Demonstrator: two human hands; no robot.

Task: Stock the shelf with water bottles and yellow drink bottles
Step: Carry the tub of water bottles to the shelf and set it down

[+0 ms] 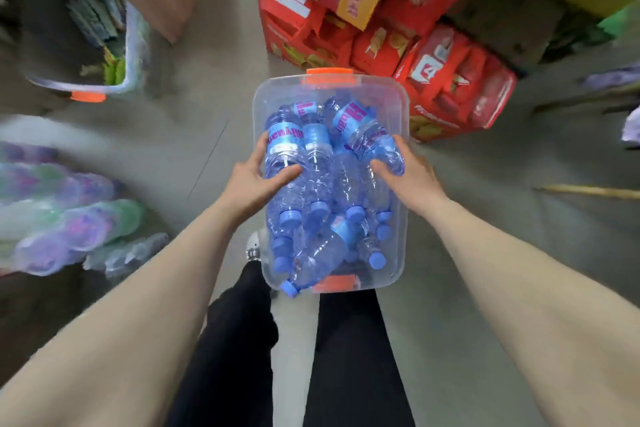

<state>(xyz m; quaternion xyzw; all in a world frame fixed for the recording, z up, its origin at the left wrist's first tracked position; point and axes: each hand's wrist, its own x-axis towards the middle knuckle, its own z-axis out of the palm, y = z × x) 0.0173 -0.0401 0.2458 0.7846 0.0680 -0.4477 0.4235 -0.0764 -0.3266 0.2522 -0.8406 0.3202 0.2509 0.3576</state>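
My left hand (254, 180) and right hand (408, 180) each grip the clear bin (403, 236). Blue-capped water bottles (318, 191) fill it; red cartons (450, 80) at 1 o'clock

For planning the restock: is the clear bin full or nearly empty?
Full: water bottles lie piled up to the rim of the clear bin, which has no lid on.

Clear glossy plastic bin (403, 218) with orange plastic clips; water bottles (317, 184) of ribbed transparent blue plastic; matt grey floor (214, 87).

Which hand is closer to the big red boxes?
Right. The right hand is on the bin's side next to the red boxes; the left hand is on the far side.
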